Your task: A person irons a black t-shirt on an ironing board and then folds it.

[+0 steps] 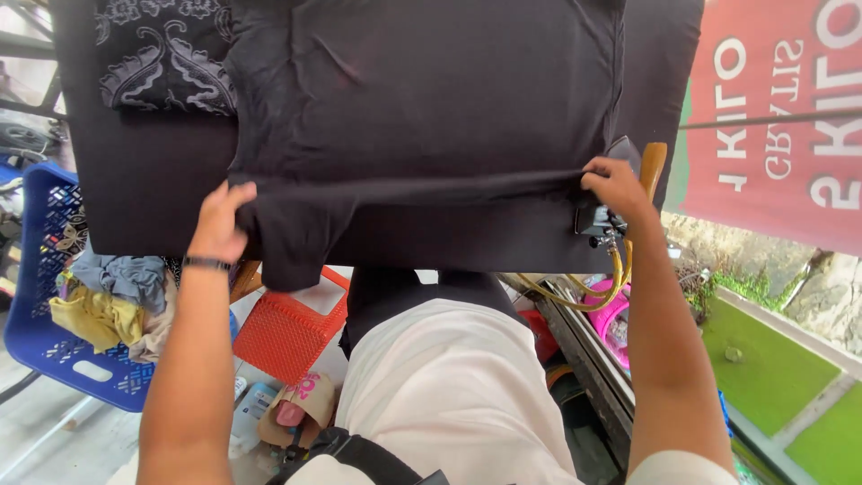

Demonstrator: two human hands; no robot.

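While your left hand [218, 224] pinches the folded edge of the plain black cotton shirt [422, 99] at centre left, your right hand [615, 184] pinches the same fold at centre right; shirt's spread flat over the dark padded ironing board [153, 180], with a black paisley-print cloth [162, 54] folded upper left.

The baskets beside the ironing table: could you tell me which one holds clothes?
The blue basket on the left holds crumpled clothes; the red basket shows none.

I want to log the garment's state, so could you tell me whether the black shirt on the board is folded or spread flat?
Partly folded: the black shirt lies spread, but both hands, left hand and right hand, pinch a doubled-over fold across its near edge.
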